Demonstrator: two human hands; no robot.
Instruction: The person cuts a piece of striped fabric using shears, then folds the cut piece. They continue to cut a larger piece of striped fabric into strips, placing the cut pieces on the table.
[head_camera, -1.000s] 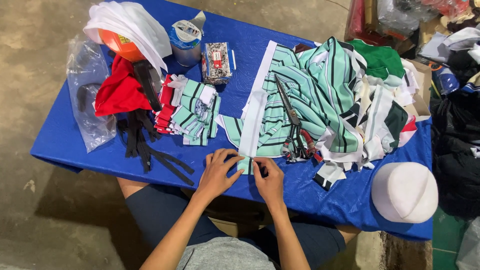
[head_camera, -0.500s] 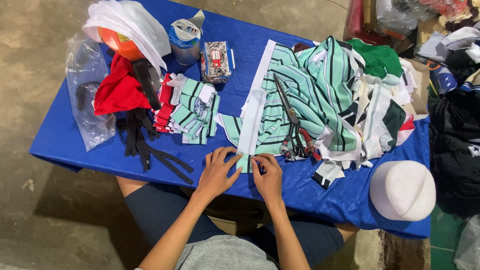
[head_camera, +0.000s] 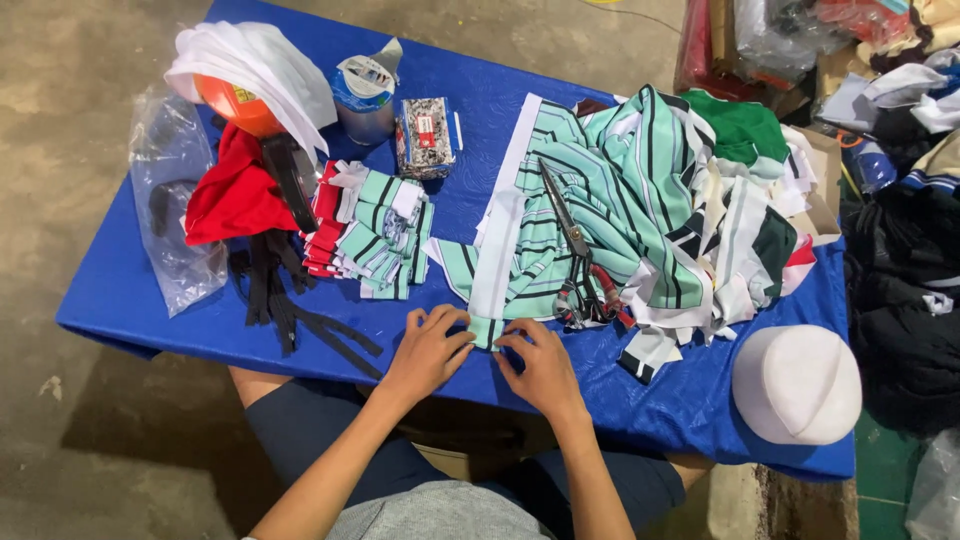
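At the left edge of the frame a clear plastic bag (head_camera: 170, 215) lies on the blue counter (head_camera: 300, 330), with a red cloth (head_camera: 232, 195), an orange ball under white fabric (head_camera: 240, 95) and loose black straps (head_camera: 290, 310) just beside it. Moving right, a neat stack of folded striped pieces (head_camera: 375, 235) sits near a tape roll (head_camera: 362, 88) and a small printed box (head_camera: 424, 137). Low in the middle, the left hand (head_camera: 428, 350) and the right hand (head_camera: 540, 365) rest close together, fingers curled narrow and pressed down on the near end of a mint-green striped fabric strip (head_camera: 487, 328) at the counter's front edge. That strip looks light, thin and limp, probably a little slick, so it would likely fold and slide easily; pinching it at its corners or along the white-banded edge seems the surest hold, with the flat of the fingers keeping it down. Just right of it lie scissors (head_camera: 575, 245) on a big heap of striped cloth (head_camera: 640, 200), and a white cap (head_camera: 797, 383) sits at lower right.
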